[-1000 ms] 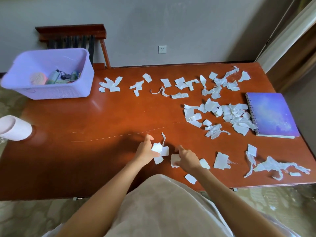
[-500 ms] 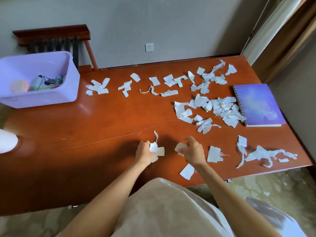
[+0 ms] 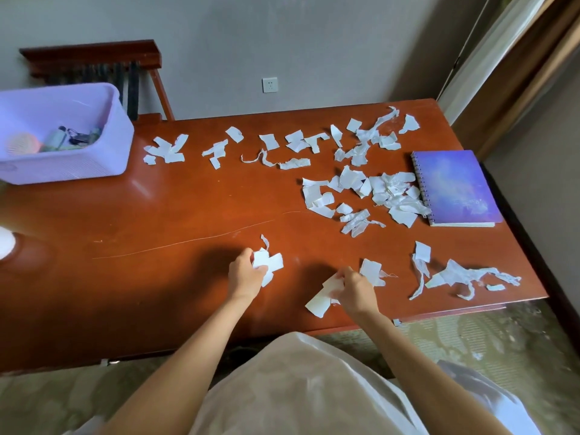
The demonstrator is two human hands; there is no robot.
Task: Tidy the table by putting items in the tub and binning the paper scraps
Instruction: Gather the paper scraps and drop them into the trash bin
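1. The brown wooden table (image 3: 188, 215) fills most of the view. Its left end is cut off by the frame, and its near edge is partly hidden behind the person's pale clothing.
2. The lilac tub (image 3: 78, 171) stands on the far left corner of the table, with its left side out of frame. It holds a pinkish round thing and a few small items too blurred to name.
3. A dark wooden chair (image 3: 94, 54) stands against the wall behind the tub, which hides its lower part.
4. A purple spiral notebook (image 3: 455, 189) lies flat near the right edge of the table.
5. White paper scraps (image 3: 376, 193) are scattered over the far and right parts of the table. The thickest heap lies just beside the notebook, and some of it touches the notebook's spine.
6. The left hand (image 3: 243, 274) is near the front edge, its fingers curled round a small bunch of scraps (image 3: 270, 262).
7. The right hand (image 3: 354, 288), close by, pinches a white scrap (image 3: 320, 301) that lies on the table. The fingertips are hidden from view.
8. A white rounded thing (image 3: 4, 243) shows at the left edge. It is too cut off to identify.
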